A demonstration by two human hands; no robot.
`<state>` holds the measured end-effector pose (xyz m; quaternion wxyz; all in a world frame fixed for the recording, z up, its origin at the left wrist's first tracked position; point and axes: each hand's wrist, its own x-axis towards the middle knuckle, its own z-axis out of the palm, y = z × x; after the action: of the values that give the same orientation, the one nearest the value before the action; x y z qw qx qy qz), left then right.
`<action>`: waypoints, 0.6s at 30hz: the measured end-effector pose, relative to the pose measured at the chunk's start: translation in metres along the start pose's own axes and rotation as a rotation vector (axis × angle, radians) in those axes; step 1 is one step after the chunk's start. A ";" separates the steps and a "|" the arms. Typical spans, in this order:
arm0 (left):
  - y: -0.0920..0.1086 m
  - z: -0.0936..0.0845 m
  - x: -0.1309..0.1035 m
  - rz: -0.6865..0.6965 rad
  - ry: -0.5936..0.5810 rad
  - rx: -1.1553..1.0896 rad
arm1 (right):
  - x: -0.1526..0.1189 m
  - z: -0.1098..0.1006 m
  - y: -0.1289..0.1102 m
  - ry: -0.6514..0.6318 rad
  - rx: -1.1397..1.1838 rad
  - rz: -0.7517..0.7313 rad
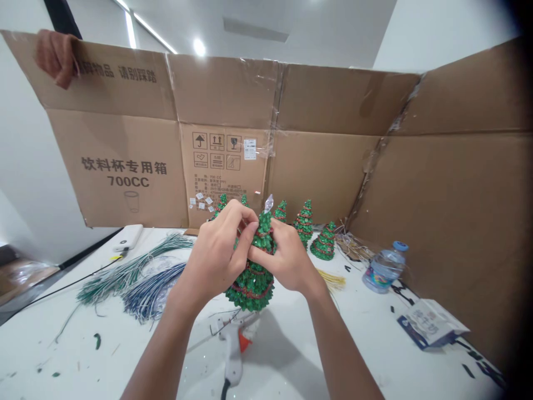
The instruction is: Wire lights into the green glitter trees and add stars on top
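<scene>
The green beaded tree [250, 286] is in the middle of the view, between the two hands and above the worktop [333, 355]; I cannot tell if its base touches the surface. A reddish string of beads goes around it, and a clear pointed piece [268, 203] shows at its top. The right hand [289, 258] has its grip closed around the upper part, with the thumb lying across the front and the bent forefinger near the tip. The left hand [220, 247] is at the other side, its thumb and curled fingers brought close together against the upper tree; what this grip has hold of, I cannot tell. Below the tree, a white glue gun [234, 355] with an orange part lies on the worktop. Behind the hands stand more green trees, the smallest one [323, 242] to the right. Green wires [129, 273] and blue wires [152, 294] lie at the left, yellow wires [332, 279] at the right, and farther right are a plastic bottle [381, 271] and a white-and-blue carton [433, 324]. At the back rises a cardboard sheet [227, 91], and another person's hand [54, 58] holds its upper left edge.
</scene>
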<state>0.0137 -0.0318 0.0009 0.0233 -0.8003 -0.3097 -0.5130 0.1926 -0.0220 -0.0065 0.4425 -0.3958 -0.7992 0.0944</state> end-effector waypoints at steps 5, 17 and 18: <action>-0.004 -0.005 -0.001 0.011 -0.068 0.002 | 0.001 0.002 0.000 -0.001 0.011 -0.019; -0.007 -0.017 -0.003 0.085 -0.118 0.007 | 0.002 0.002 -0.002 -0.046 0.109 -0.011; -0.007 -0.018 -0.003 0.092 -0.105 0.004 | 0.002 0.002 -0.003 -0.044 0.103 -0.011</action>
<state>-0.0054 -0.0335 0.0048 0.0322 -0.8395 -0.2744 -0.4680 0.1887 -0.0221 -0.0055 0.4450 -0.3659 -0.8050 0.1419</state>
